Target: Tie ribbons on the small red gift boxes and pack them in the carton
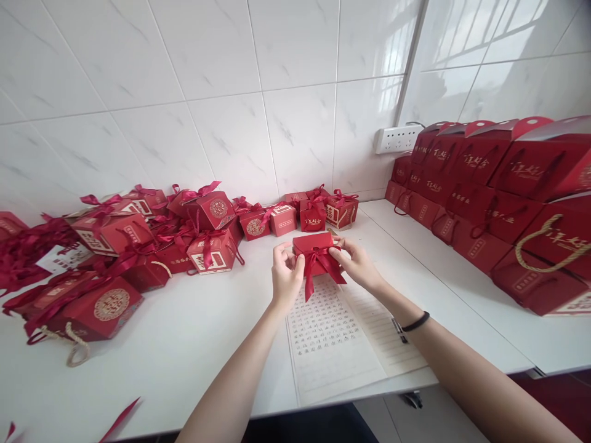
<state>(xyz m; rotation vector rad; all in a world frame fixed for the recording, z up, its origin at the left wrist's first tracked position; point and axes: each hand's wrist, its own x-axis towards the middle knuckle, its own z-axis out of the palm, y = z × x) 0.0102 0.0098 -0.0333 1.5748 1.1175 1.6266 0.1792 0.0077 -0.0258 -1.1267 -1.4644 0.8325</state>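
Observation:
A small red gift box [314,241] is in front of me, above an open notebook [330,369] with handwritten lines. A dark red ribbon bow [319,263] is tied on its front, tails hanging down. My left hand [287,271] pinches the bow's left loop between thumb and fingers, close to the box's side. On the other side, my right hand [357,261] grips the right loop. The hands partly hide both box sides, and whether the box rests on the page I cannot tell.
Several ribboned red boxes [215,212] are heaped along the tiled wall, with loose ribbon [41,252] at far left. Stacked red boxes [475,191] with handles line the right. A pen [399,330] lies on the notebook. A power strip [398,139] is at the wall.

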